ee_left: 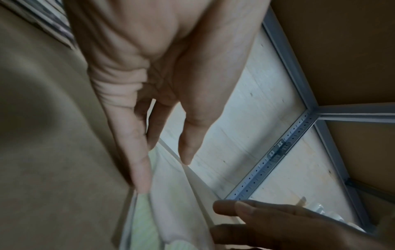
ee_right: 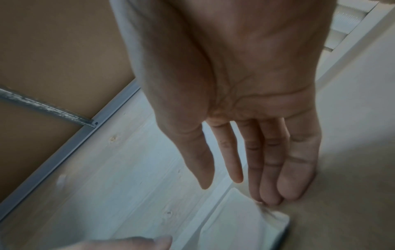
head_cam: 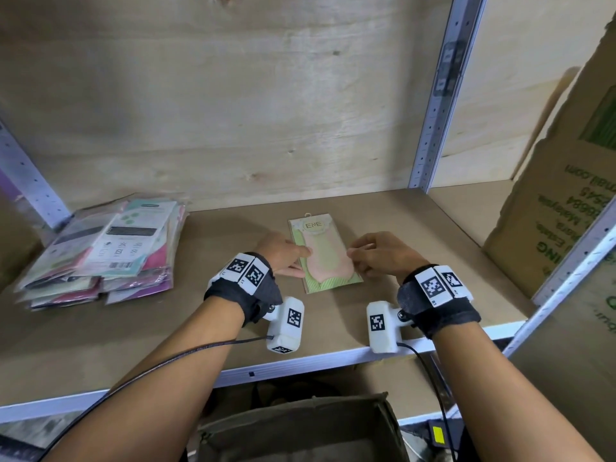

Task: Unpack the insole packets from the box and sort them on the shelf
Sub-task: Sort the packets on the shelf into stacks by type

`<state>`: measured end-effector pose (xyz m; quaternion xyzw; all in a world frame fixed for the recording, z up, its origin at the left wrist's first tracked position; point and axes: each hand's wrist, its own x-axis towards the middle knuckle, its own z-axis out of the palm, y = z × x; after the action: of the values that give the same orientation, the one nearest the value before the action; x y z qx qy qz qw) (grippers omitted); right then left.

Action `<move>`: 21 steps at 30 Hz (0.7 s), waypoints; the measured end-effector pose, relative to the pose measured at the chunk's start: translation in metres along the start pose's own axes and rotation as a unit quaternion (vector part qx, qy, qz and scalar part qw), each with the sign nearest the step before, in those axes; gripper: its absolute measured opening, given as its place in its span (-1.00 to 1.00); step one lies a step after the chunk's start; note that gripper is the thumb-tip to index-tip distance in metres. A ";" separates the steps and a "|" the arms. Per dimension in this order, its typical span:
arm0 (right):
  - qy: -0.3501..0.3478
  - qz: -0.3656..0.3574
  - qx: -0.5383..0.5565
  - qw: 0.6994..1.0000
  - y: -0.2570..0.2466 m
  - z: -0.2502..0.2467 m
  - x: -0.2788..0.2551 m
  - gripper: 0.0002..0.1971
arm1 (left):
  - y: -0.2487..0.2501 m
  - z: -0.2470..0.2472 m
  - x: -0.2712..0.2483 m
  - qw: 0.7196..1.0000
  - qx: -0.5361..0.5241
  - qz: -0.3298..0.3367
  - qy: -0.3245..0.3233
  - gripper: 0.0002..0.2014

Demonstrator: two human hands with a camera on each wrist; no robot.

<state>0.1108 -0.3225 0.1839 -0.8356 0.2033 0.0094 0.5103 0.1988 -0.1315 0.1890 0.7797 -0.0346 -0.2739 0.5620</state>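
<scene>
A green insole packet [head_cam: 325, 255] with a pink insole and a round label lies flat in the middle of the brown shelf board [head_cam: 333, 325]. My left hand [head_cam: 293, 258] rests at its left edge, fingers straight and thumb on the packet's face. In the left wrist view that left hand [ee_left: 164, 169] touches the packet [ee_left: 171, 211] with straight fingers. My right hand [head_cam: 358, 258] touches the right edge. The right wrist view shows that right hand [ee_right: 235, 186] with straight fingers, tips down beside the packet [ee_right: 241, 225]. Neither hand grips it.
A stack of several mixed insole packets [head_cam: 106, 251] lies at the shelf's left. A large printed cardboard box [head_cam: 560, 201] stands at the right behind a metal upright [head_cam: 436, 105]. An open cardboard box [head_cam: 300, 428] sits below the shelf's front rail [head_cam: 300, 365].
</scene>
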 end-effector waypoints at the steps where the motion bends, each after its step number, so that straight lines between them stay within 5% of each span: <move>1: -0.004 0.002 0.010 1.000 0.000 -0.002 -0.001 -0.74 | 0.001 0.004 0.002 1.000 0.000 0.006 0.002 -0.65; 9: 0.012 0.017 0.057 0.998 0.013 -0.029 0.001 -0.71 | 0.013 0.034 0.022 0.997 0.052 0.034 0.048 -0.68; 21: 0.065 0.010 0.046 0.997 0.034 -0.068 0.025 -0.77 | 0.035 0.087 0.044 0.998 -0.054 -0.003 -0.013 -0.62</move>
<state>0.1092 -0.4022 0.1820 -0.8081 0.2442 -0.0490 0.5337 0.2045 -0.2350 0.1838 0.7448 -0.0247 -0.2875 0.6016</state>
